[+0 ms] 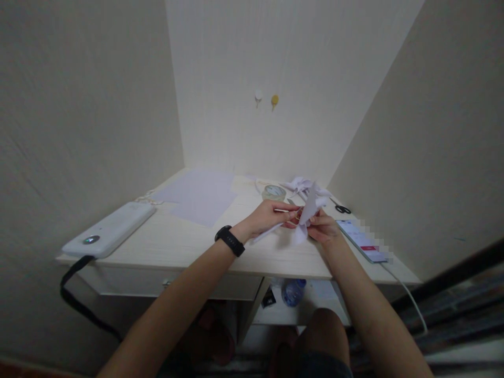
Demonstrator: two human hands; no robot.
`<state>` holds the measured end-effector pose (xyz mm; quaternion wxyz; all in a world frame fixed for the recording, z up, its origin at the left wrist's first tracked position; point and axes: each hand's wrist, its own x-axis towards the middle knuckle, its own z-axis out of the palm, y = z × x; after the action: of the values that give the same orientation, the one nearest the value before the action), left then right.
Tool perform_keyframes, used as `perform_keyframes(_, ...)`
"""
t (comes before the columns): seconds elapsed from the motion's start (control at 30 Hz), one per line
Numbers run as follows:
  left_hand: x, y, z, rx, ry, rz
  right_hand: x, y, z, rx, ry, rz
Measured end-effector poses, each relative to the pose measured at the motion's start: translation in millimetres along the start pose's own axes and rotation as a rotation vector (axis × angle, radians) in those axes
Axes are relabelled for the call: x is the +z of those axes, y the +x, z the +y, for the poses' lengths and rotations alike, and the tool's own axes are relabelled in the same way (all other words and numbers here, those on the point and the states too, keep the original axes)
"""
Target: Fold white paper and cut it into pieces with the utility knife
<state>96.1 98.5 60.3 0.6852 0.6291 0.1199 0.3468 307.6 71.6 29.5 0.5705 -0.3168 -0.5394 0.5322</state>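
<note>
While both hands meet over the middle of the worktop [189, 244], each grip is pinched on the same folded paper [308, 210]. The left hand [268, 216] has its fingers closed on the lower left part of the paper, where a narrow white strip pokes out toward the wrist. The right hand [323, 228] pinches the paper from the right, thumb and fingers pressed on its lower edge. That paper is thin, white and creased into a pointed, wing-like shape that stands up between the hands, just above the worktop's front half. A black band [229, 241] with a matte strap circles the left wrist.

Just behind the hands lies a heap of crumpled white paper scraps [301, 185], and beside it to the left a flat ring of tape [273, 192], round and pale. Small scissors [340, 208] with dark looped handles lie to the right of the heap, near the wall. A phone [362, 240] lies flat at the right edge, its screen lit, with a thin white cable [409, 296] trailing off the front corner. Smooth pale sheets [200, 197] lie spread over the far left part of the worktop, which is a light wood-grain board. At the left end sits a long, rounded white device [110, 230] with a small round light, and a thick black cord [74, 294] hangs from it. Under the worktop a clear bottle [293, 291] shows.
</note>
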Motion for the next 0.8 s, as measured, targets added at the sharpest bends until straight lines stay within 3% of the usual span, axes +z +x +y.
perform_keyframes(0.4, -6.5, -0.4, 10.8, 0.031, 0.274, 0.005, 14.8, 0.7, -3.0, 0.012, -0.078, 0.009)
perform_keyframes(0.8, -5.2, 1.8, 7.8, -0.001, 0.329, 0.105, 13.1, 2.0, -1.8, -0.019, -0.036, 0.005)
